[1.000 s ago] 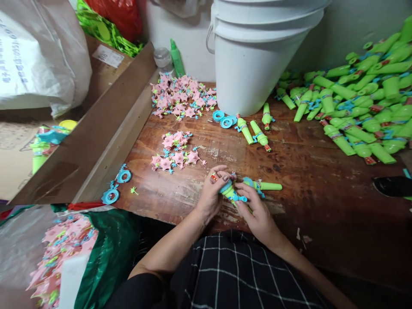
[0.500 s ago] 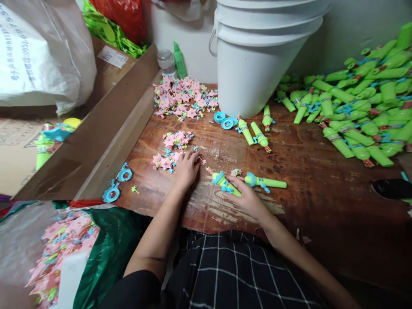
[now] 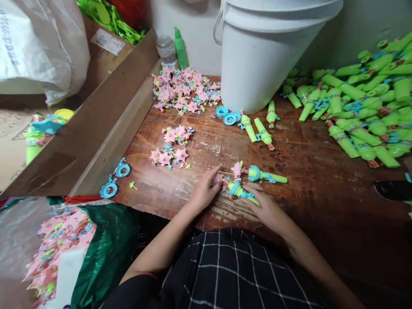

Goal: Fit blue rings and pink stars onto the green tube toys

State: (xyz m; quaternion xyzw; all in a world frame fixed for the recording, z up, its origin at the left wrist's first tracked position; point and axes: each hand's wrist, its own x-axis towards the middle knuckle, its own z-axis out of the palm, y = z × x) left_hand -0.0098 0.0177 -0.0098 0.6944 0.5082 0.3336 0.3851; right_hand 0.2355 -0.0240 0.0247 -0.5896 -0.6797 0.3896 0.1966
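Note:
My right hand (image 3: pixel 265 209) grips a green toy tube (image 3: pixel 240 191) with a blue collar, tilted over the wooden table (image 3: pixel 309 176). My left hand (image 3: pixel 206 189) pinches a pink star piece (image 3: pixel 217 178) right beside the tube's top end. A second green tube (image 3: pixel 265 175) with a blue head lies just behind, a pink star (image 3: pixel 237 169) at its left end. A small heap of pink stars (image 3: pixel 172 148) lies to the left of my left hand.
A white bucket (image 3: pixel 260 51) stands at the back. Many green tubes (image 3: pixel 363 107) are piled at the right. A larger star heap (image 3: pixel 185 90) lies at the back left, blue rings (image 3: pixel 114 180) near a cardboard box (image 3: pixel 90 124), and a bag of stars (image 3: pixel 58 244) sits low left.
My left hand came back from the small star heap with a pink star to the tube. My right hand now has the tube lifted off the table.

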